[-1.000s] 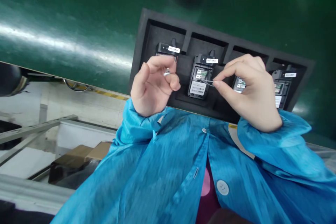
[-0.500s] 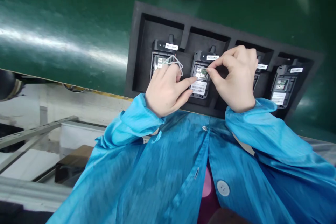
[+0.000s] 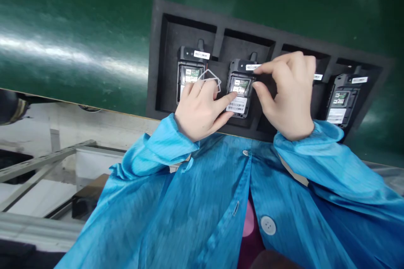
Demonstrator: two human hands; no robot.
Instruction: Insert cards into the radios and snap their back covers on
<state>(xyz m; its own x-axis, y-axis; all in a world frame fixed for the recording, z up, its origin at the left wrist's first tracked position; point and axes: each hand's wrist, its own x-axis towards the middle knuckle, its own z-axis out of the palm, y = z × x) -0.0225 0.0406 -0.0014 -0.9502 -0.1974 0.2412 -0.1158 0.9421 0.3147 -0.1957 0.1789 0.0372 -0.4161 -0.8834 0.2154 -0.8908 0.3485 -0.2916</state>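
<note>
Two hands over the handset (image 3: 238, 86) in the black foam tray (image 3: 189, 19), upper middle of frame: left hand (image 3: 200, 109) half-curled, clear plastic loop (image 3: 210, 77) at its fingers, right hand (image 3: 287, 92) closed above the open back, grip unclear; a slip could drop the loop onto exposed contacts.

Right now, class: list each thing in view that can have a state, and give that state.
Foam tray, holding devices
First device, back open
Second device, back open
Last device, back open
Clear loop, against left fingers
Left hand, fingertip at second device
Right hand, fingers curled over second device
Coat, hanging open
</note>
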